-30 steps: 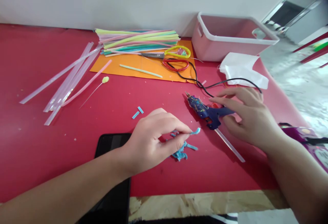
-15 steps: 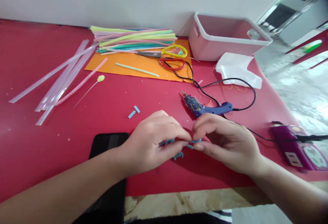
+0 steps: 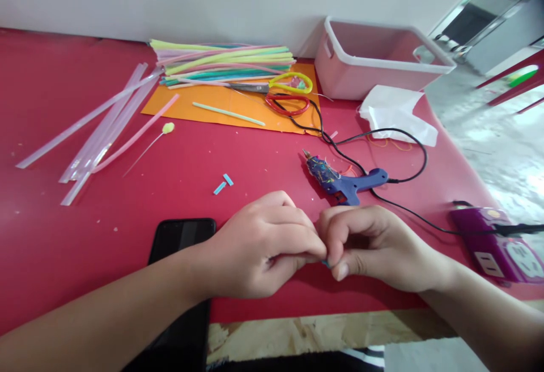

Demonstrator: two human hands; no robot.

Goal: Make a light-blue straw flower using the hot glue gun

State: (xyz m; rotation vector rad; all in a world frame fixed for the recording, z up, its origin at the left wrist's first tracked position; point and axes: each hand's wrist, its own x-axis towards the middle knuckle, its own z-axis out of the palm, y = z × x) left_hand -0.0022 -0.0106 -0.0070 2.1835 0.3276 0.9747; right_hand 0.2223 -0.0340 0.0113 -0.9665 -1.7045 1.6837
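Note:
My left hand (image 3: pixel 270 247) and my right hand (image 3: pixel 374 247) meet fingertip to fingertip low over the red table. Both are closed in a pinch, and a speck of a small blue strip (image 3: pixel 325 263) shows where their fingers come together. Most of the strip is hidden by the fingers. Two short blue pieces (image 3: pixel 224 184) lie on the table beyond my left hand. The blue glue gun (image 3: pixel 346 182) rests just past my right hand, its metal tip pointing left. A black phone (image 3: pixel 185 236) lies partly under my left forearm.
Bundled coloured fuzzy stems (image 3: pixel 225 63) and yellow-and-red-handled scissors (image 3: pixel 289 93) lie on an orange sheet (image 3: pixel 170 102). Clear glue sticks (image 3: pixel 106 122) are at left. A pink bin (image 3: pixel 378 77), white paper (image 3: pixel 395 114), black cord (image 3: pixel 403 131) and purple power strip (image 3: pixel 493 244) occupy the right.
Both hands have lowered toward me and closed tighter together. The blue strip between the fingertips is now mostly covered, and the curled blue bits near my left hand are out of sight.

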